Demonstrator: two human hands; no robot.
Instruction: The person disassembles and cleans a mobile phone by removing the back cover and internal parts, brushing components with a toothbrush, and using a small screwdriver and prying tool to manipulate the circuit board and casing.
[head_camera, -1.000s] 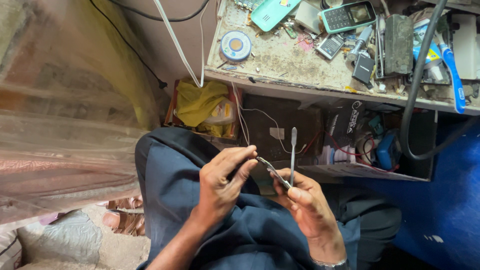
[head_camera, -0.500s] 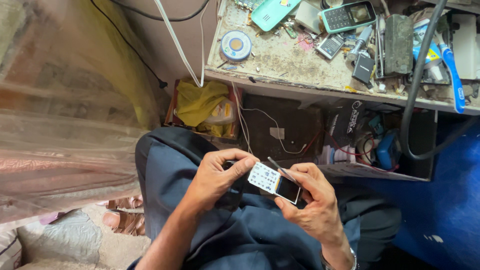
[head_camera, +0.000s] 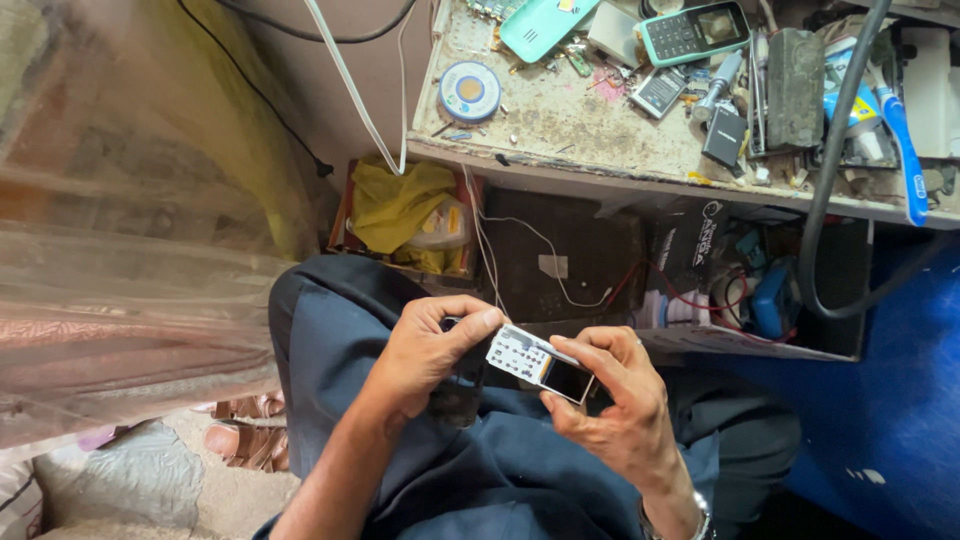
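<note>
Both of my hands hold a small opened phone body (head_camera: 540, 362) over my lap, its white keypad board and dark screen facing up. My left hand (head_camera: 425, 350) pinches the phone's left end with thumb and forefinger, and a dark part sits under its palm. My right hand (head_camera: 610, 400) grips the right end from below, fingers curled around the edge. My dark blue trousers (head_camera: 340, 330) lie beneath.
A dirty workbench (head_camera: 560, 130) ahead carries a teal keypad phone (head_camera: 690, 32), a teal phone cover (head_camera: 540, 25), a solder reel (head_camera: 470, 90), a blue toothbrush (head_camera: 900, 130) and small parts. Below it sit a yellow cloth (head_camera: 395, 205), wires and boxes. Plastic sheeting (head_camera: 120, 230) hangs left.
The phone was held edge-on with a thin tool upright in my right hand. It is now turned flat, face up, gripped by both hands, and the tool is out of sight.
</note>
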